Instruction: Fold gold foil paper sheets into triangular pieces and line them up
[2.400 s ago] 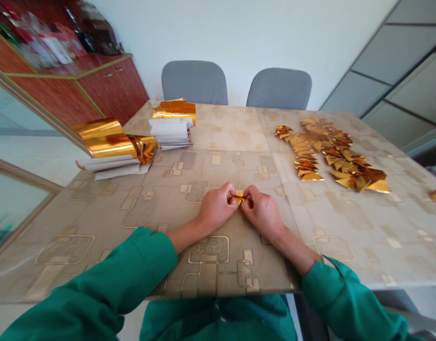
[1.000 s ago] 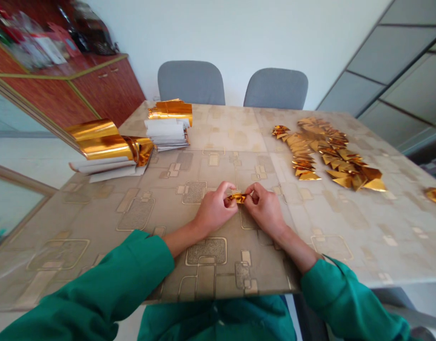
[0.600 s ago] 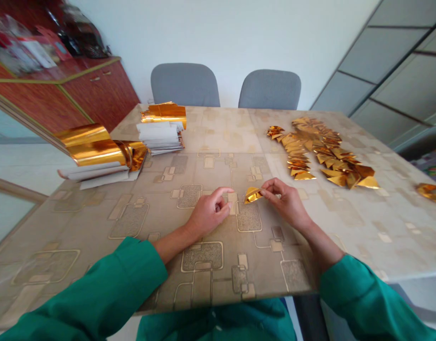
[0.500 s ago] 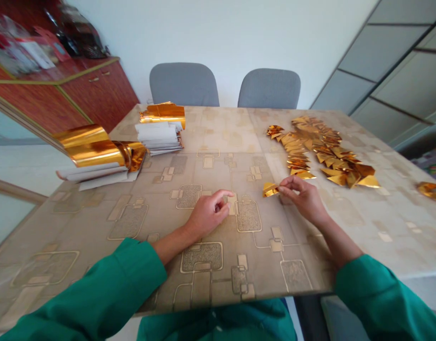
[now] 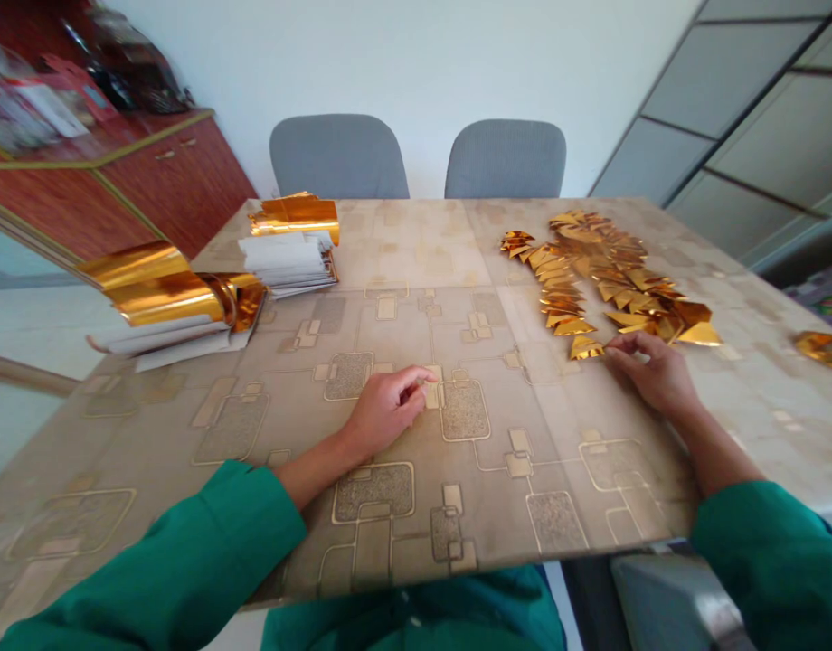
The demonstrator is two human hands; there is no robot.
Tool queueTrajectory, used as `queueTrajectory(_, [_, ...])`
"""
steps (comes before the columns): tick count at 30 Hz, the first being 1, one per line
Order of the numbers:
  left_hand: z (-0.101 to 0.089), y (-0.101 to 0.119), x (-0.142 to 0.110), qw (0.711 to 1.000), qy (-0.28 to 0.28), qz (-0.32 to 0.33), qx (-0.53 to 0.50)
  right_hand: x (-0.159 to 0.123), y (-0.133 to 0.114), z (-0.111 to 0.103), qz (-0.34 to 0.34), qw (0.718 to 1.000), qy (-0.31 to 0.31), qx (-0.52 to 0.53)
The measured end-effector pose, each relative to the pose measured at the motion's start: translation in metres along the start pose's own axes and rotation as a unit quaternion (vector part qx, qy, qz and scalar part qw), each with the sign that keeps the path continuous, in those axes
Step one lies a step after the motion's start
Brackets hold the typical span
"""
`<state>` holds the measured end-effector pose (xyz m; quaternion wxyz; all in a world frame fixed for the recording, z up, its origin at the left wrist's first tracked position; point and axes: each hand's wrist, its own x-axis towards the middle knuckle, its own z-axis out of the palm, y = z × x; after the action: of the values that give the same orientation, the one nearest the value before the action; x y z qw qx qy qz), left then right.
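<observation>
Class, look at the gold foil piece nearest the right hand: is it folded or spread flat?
Folded: the gold foil piece beside the right hand shows creased, doubled edges, like the pieces in the pile.

Head-worn camera, angled forward and down over the counter [image 5: 504, 398]

The view is taken from above the near edge of the counter, close to the hands: the left hand [image 5: 385, 414] is seen at lower centre and the right hand [image 5: 653, 375] at right of centre, with green sleeves [image 5: 145, 561] entering along the bottom. Two grey chairs [image 5: 338, 158] are framed at upper centre, farther off, and a wooden cabinet [image 5: 178, 172] at upper left.
</observation>
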<state>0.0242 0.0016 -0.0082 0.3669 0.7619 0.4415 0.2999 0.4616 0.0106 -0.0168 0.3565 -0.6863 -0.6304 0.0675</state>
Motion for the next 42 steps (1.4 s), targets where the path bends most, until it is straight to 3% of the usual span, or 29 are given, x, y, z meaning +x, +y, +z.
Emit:
queueTrajectory(17, [-0.001,0.001,0.001,1.0,-0.003,0.002,0.023,0.02,-0.012,0.01,0.017,0.997,-0.002,-0.073])
queueTrajectory(26, [0.0,0.001,0.001,1.0,-0.002,0.004,0.025,0.015,-0.018,0.011,-0.027,0.994,0.007,-0.107])
queueTrajectory(32, [0.0,0.002,0.001,1.0,-0.001,0.002,0.021,0.015,-0.031,0.019,-0.102,0.982,0.019,-0.16])
queueTrajectory(37, [0.0,0.002,0.001,1.0,0.001,0.007,0.018,0.016,-0.035,0.023,-0.094,0.977,0.042,-0.184])
queueTrajectory(42, [0.001,0.0,0.0,1.0,0.006,0.016,0.01,0.011,-0.039,0.019,-0.098,0.987,0.04,-0.124])
